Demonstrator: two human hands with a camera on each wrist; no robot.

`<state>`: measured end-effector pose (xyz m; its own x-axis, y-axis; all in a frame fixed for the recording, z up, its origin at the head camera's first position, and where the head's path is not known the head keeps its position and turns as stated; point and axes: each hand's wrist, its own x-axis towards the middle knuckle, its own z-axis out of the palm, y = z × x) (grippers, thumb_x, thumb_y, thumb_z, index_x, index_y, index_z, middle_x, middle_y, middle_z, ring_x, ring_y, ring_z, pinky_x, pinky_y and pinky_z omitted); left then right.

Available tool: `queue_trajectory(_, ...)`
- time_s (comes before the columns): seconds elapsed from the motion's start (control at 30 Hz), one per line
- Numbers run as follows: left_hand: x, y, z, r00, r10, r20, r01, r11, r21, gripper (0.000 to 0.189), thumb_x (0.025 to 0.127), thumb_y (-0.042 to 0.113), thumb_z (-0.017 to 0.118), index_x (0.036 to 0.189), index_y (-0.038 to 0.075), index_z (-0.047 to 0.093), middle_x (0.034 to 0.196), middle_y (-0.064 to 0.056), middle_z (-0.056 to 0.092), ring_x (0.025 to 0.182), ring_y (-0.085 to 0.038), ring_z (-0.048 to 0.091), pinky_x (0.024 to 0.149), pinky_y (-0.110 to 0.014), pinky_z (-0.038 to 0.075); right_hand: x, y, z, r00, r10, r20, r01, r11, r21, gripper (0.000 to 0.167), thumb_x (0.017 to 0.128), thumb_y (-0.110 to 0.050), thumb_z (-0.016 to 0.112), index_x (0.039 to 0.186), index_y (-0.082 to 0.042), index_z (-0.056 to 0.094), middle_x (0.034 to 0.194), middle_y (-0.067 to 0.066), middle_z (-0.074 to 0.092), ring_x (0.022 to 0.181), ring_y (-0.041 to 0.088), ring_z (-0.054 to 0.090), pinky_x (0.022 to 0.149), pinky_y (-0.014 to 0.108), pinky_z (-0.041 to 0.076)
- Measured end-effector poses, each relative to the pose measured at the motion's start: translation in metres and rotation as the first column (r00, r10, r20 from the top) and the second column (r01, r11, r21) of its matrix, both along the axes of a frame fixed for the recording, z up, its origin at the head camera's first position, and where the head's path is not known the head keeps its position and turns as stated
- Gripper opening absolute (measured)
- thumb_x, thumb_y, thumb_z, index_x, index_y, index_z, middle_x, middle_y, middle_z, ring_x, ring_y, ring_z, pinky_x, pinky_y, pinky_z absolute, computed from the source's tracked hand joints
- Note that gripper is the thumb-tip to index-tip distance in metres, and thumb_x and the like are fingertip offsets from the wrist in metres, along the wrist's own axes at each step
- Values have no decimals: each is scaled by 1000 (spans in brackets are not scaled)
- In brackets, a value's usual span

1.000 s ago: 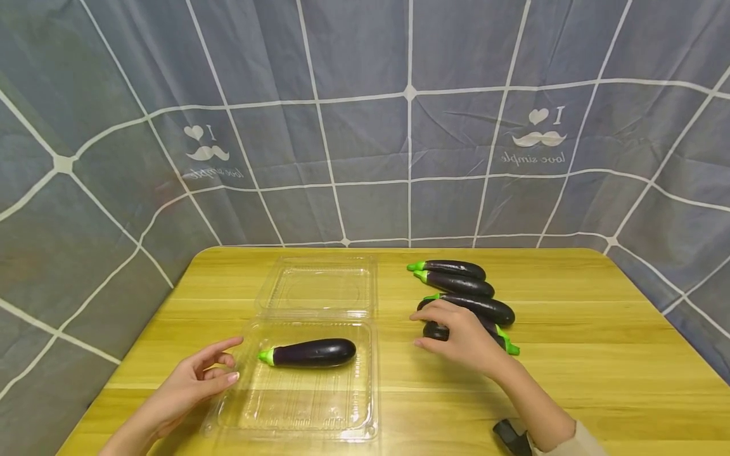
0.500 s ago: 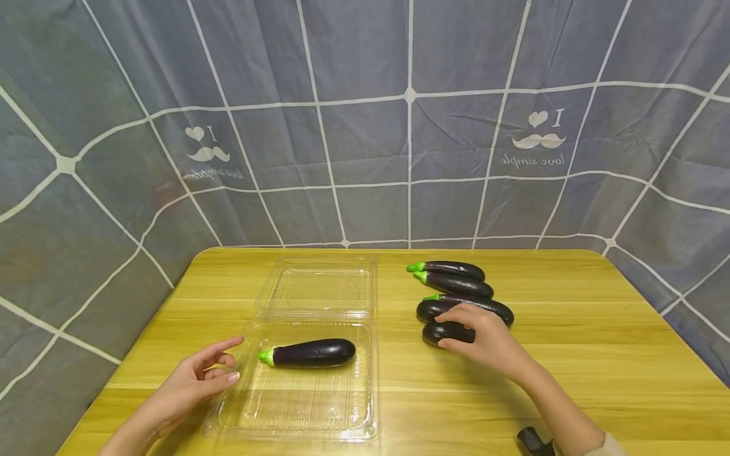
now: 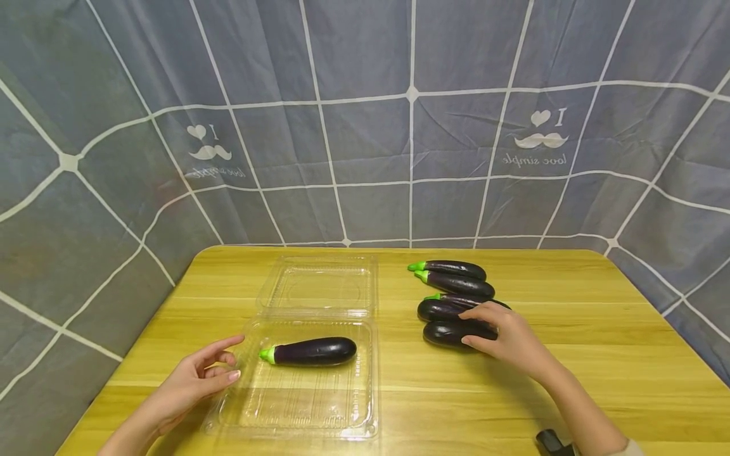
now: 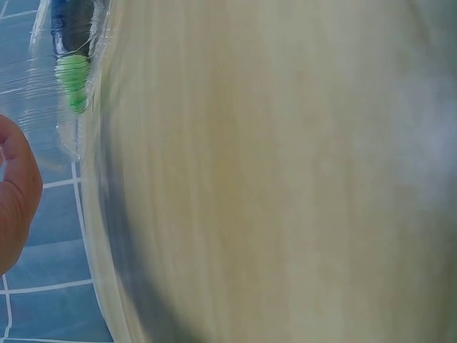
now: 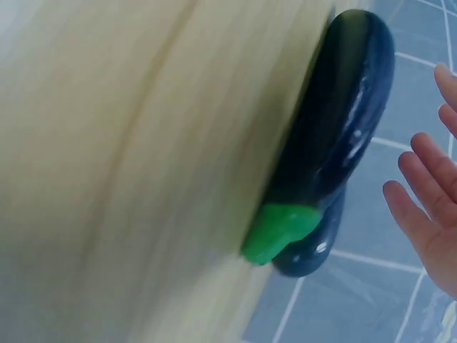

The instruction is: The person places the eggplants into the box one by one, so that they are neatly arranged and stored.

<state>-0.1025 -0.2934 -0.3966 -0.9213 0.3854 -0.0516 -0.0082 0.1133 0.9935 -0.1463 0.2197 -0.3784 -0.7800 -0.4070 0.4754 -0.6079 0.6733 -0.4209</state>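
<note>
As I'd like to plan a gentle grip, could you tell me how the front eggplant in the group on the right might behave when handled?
The front eggplant may be slippery, as its surface is glossy and looks smooth. It would probably roll if pushed, given its rounded body. It should likely stay stiff when lifted, since it looks plump.

Ahead of you, grey cloth point(image 3: 371, 145), white-gridded, two prints, both mirror-reversed from where you stand. Right-hand print point(image 3: 540, 140): "I", a heart, a moustache, "love simple" beneath; you can read it clearly. Left-hand print point(image 3: 210, 152): same wording and signs, but you get "love simple" slanted, fainter.
</note>
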Motion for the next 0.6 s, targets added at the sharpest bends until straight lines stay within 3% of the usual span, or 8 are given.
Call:
queue_trajectory(0.3, 0, 1, 0, 1000, 2, -7, -2, 1000, 1, 52, 92, -1, 53, 128, 37, 50, 102, -2, 47, 80, -7, 56, 68, -22, 50, -2, 16, -7, 998, -60, 16, 59, 998, 36, 32, 69, -14, 81, 98, -8, 70, 94, -1, 65, 80, 19, 61, 60, 29, 46)
queue_trajectory(0.6, 0, 1, -1, 1000, 1, -14, -1, 1000, 3, 52, 92, -1, 53, 128, 36, 50, 102, -1, 47, 79, -7, 55, 68, -22, 50, -6, 23, -14, 999, -54, -5, 54, 997, 54, 29, 69, -11, 81, 96, -8, 70, 86, -2, 64, 70, 11, 52, 55, 22, 40)
